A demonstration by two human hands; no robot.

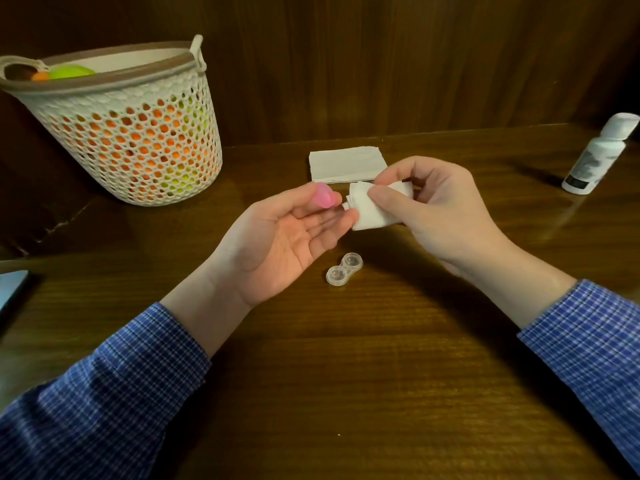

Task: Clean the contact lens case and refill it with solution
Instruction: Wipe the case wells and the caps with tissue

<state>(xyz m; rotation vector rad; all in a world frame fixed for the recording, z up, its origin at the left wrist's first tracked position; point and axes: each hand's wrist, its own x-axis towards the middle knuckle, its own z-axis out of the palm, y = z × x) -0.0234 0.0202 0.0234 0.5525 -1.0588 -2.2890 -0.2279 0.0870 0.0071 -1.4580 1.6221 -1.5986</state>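
Observation:
A clear contact lens case (344, 270) lies open on the wooden table, both wells uncapped. Above it, my left hand (284, 240) is palm up and pinches a pink cap (324, 195) between thumb and fingertips. My right hand (433, 206) grips a folded white tissue (372, 207), which sits right beside the pink cap and touches my left fingertips. A white solution bottle (601, 154) stands tilted in view at the far right of the table.
A second folded tissue (346, 164) lies flat behind my hands. A white mesh basket (138, 133) with orange and green items stands at the back left. A dark flat object (10, 289) pokes in at the left edge. Wood panelling backs the table.

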